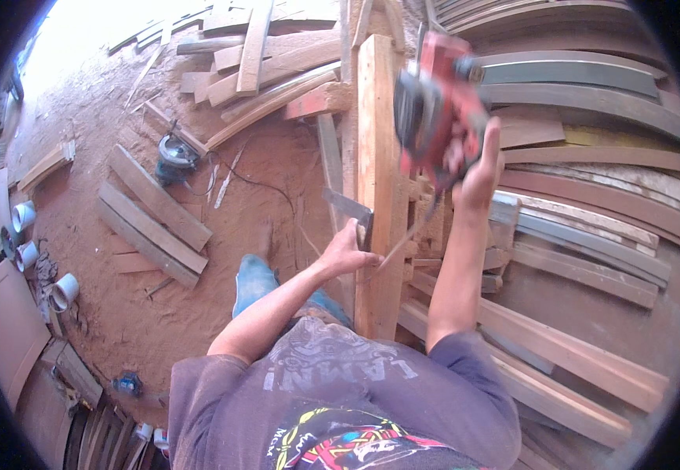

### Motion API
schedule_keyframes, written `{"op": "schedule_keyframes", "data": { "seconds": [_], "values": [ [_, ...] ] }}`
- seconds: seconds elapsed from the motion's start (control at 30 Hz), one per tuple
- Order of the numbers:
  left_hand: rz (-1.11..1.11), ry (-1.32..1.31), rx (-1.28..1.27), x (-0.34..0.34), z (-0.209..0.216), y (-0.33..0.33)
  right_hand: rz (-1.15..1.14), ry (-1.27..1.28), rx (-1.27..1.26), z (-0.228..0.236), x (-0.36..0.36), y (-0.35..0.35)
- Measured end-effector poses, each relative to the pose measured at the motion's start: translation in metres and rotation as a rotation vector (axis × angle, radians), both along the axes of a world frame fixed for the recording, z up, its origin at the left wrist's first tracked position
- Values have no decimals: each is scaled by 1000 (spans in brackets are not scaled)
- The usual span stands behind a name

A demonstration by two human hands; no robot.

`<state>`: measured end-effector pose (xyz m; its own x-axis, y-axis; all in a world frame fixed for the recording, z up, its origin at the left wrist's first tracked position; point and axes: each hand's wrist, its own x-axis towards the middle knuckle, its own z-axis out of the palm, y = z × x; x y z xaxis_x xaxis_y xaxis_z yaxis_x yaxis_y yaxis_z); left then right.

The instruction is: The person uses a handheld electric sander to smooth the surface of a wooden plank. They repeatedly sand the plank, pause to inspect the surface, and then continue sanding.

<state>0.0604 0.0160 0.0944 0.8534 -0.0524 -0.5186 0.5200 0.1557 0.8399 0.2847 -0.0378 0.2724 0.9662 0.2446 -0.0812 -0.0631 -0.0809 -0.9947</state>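
Plank [377, 157] of pale wood runs as the landmark up the middle of the head view, its long axis pointing away from the person, the near end low by the torso and the far end up among the stacked boards [261, 70].

Against the plank's left edge, about midway along, the left hand [345, 252] rests with fingers curled loosely round the stock of a metal try square [349, 207]; the square's blade sticks out leftward and away from the plank, lying across its long axis. This hand is the nearer of the two to the wood, touching or all but touching its edge.

Off the plank's right edge and lifted well clear of it, the right hand [477, 168] is closed firmly on the handle of a red power tool [434, 110], blurred, so its exact kind cannot be told. The tool hangs above and to the right of the plank's far half.

Left of the plank, on the red sawdust floor [112, 141], lies a circular saw [174, 157] with its cord trailing.
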Motion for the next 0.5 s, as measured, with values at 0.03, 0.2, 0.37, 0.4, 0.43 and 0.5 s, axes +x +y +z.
{"op": "schedule_keyframes", "data": {
  "seconds": [0.03,0.2,0.37,0.4,0.43,0.5],
  "values": [
    [24,-19,21,0,-2,-2,-22,5,-102,5,-27,-32],
    [21,18,-13,5,-16,-5,-143,245,-346,20,-174,-187],
    [47,10,-139,9,-10,6,-319,387,-561,43,-318,-259],
    [-2,-10,-168,10,-14,6,-348,421,-557,40,-347,-275],
    [-47,-27,-204,11,-11,10,-373,457,-559,38,-375,-287],
    [-59,5,-134,12,2,15,-404,518,-546,26,-418,-308]
  ]
}}
